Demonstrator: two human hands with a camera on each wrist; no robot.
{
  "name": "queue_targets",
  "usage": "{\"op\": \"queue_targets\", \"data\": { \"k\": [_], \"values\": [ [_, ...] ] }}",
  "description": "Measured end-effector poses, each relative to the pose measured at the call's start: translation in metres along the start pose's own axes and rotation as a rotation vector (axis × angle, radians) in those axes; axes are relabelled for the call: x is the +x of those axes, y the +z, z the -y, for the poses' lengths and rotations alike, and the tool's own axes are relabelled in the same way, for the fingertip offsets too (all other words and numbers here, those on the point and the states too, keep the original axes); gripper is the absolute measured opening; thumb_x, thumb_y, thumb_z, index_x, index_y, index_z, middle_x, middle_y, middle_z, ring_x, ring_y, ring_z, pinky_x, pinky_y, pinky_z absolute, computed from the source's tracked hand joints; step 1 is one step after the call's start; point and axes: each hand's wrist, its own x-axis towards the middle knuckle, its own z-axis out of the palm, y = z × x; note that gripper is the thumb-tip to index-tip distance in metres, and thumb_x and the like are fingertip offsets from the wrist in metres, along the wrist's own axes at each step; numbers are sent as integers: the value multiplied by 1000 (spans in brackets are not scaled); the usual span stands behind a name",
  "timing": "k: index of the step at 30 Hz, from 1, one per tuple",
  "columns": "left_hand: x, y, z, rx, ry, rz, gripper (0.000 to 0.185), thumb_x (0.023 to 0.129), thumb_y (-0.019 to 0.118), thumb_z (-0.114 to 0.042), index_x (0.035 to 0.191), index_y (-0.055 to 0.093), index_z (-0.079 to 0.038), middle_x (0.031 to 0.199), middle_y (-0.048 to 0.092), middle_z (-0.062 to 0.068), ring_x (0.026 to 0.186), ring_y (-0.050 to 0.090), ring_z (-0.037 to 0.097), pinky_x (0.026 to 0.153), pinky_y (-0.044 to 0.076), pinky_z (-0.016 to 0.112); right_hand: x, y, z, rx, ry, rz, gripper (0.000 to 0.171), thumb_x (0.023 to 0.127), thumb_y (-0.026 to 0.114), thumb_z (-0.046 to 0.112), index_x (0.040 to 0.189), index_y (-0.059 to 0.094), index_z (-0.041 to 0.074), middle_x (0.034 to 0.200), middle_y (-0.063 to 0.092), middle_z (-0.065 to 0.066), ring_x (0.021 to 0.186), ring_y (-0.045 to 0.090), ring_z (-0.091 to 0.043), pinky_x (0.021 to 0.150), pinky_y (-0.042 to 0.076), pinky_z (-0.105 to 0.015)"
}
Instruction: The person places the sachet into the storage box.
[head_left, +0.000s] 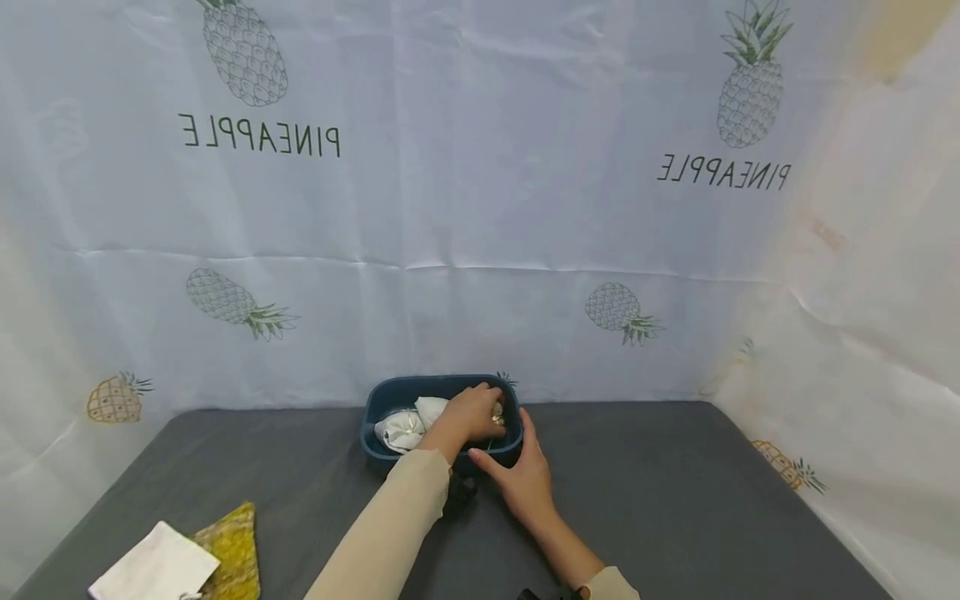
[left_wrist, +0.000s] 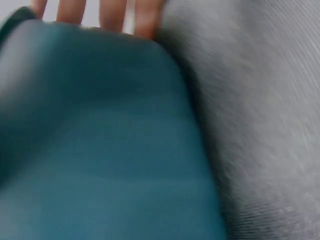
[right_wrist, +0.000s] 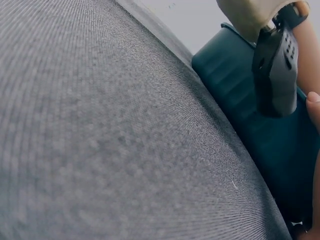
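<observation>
A dark blue basket (head_left: 405, 385) stands at the back middle of the grey table (head_left: 675, 500). White bundled cloths (head_left: 405, 429) lie inside it. My left hand (head_left: 474, 412) reaches in over the cloths at the basket's right end. In the left wrist view its fingertips (left_wrist: 112, 12) show straight beyond the blurred basket wall (left_wrist: 100, 150). My right hand (head_left: 525, 475) rests against the basket's front right corner, thumb along the front wall and fingers up the side. The right wrist view shows the basket's wall (right_wrist: 235, 75) and the left arm's black wrist camera (right_wrist: 275, 70).
A folded white cloth (head_left: 157, 567) and a yellow patterned cloth (head_left: 232, 542) lie at the table's front left. A white pineapple-print sheet (head_left: 480, 208) hangs close behind the basket and along the right side.
</observation>
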Motion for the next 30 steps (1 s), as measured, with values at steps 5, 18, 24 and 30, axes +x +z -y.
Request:
{"op": "queue_targets", "data": {
  "k": [5, 18, 24, 30],
  "values": [
    [-12, -9, -4, -14, -2, -28, 60, 83, 81, -49, 131, 64, -18, 128, 63, 6, 117, 63, 25, 99, 54, 46, -2, 1, -1, 18, -2, -5, 104, 82, 80, 51, 161, 24, 15, 160, 40, -19, 141, 48, -39, 108, 43, -62],
    [-80, -65, -9, 31, -9, -168, 50, 94, 72, -41, 137, 62, -17, 139, 61, 8, 124, 62, 29, 100, 54, 49, 5, 1, -3, 20, 5, 15, 105, 82, 80, 53, 162, 23, 15, 163, 34, -18, 146, 41, -41, 110, 39, -65],
    [-131, -90, 5, 39, -61, -233, 51, 93, 72, -41, 137, 62, -17, 140, 61, 7, 126, 62, 30, 102, 52, 50, 9, 2, -3, 12, -12, 18, 106, 81, 80, 54, 162, 24, 14, 164, 34, -18, 147, 40, -40, 112, 37, -65],
    [-180, -97, 25, 51, -118, -253, 52, 92, 74, -39, 136, 61, -16, 138, 62, 7, 124, 63, 29, 99, 53, 51, 10, 2, -6, 6, -8, 16, 107, 81, 81, 54, 162, 23, 15, 164, 33, -17, 148, 38, -39, 114, 36, -63]
  ]
}}
